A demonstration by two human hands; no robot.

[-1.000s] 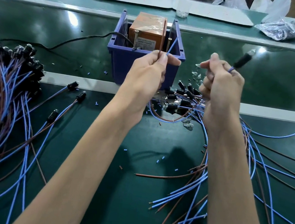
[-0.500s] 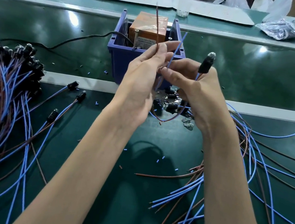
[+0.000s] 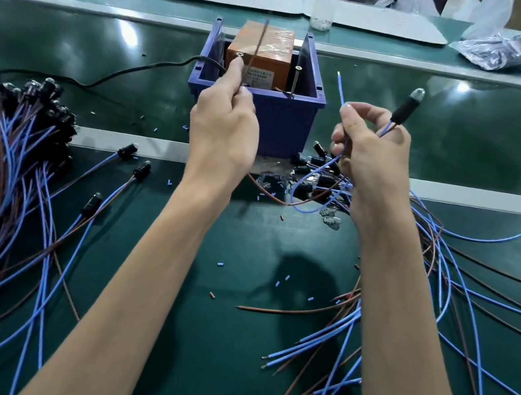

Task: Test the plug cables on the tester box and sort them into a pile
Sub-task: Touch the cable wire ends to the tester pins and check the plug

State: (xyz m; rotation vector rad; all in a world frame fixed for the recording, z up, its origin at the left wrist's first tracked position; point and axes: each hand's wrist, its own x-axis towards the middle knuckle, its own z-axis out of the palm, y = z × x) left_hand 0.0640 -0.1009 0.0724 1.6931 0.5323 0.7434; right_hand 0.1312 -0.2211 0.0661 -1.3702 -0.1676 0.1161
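Left hand pinches a thin brown wire just before the orange taped tester box; right hand, right of the box, grips the black bulb-tipped plug and thin blue wire. The wires are held apart, probably to meet the box's separate contact screws.

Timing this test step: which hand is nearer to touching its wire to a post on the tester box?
Left, probably. The left hand pinches the brown wire right beside the left post of the tester box; the right hand holds the blue wire well off to its right.

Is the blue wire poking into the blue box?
No, the right hand holds the blue wire in the air beside the blue box.
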